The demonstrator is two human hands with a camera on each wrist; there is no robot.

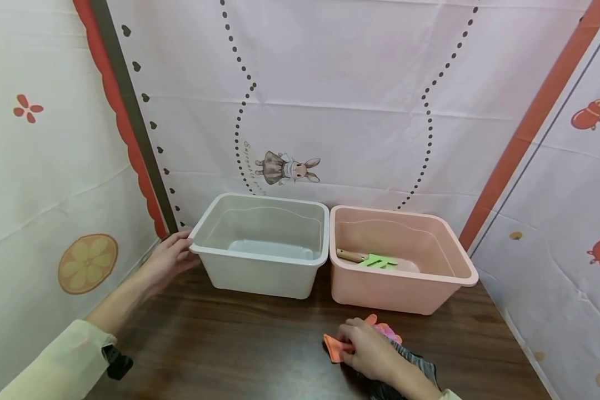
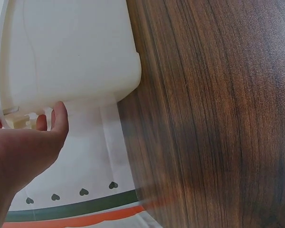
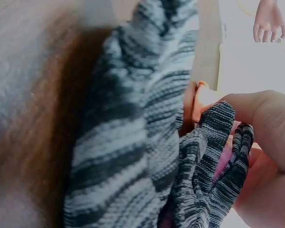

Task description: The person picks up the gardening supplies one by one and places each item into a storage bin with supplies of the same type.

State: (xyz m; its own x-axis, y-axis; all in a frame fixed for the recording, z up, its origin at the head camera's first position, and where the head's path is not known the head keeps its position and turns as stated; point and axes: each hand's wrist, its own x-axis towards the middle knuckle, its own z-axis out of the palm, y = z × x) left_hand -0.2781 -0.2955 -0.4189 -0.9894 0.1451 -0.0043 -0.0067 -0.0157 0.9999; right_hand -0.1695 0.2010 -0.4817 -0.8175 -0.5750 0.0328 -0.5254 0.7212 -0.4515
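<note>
At the left side, my left hand (image 1: 172, 255) holds the rim corner of a pale grey plastic bin (image 1: 260, 278). The left wrist view shows that hand (image 2: 26, 152) with its fingers at the rim, beside the bin's wall (image 2: 76, 52). My right hand (image 1: 372, 347) grips a striped knit glove (image 1: 415, 361) on the table, in front of a pink bin (image 1: 380, 291). Orange and pink parts (image 1: 336, 349) stick out around the fingers. In the right wrist view, the thumb lies against the black-and-grey glove fabric (image 3: 133, 142); the other fingertips are partly hidden.
The two bins stand side by side at the back of the dark wood table (image 1: 240, 344). Inside the pink bin lies a green garden tool with a wooden handle (image 1: 377, 261). Printed cloth (image 1: 340, 133) hangs behind and on both sides.
</note>
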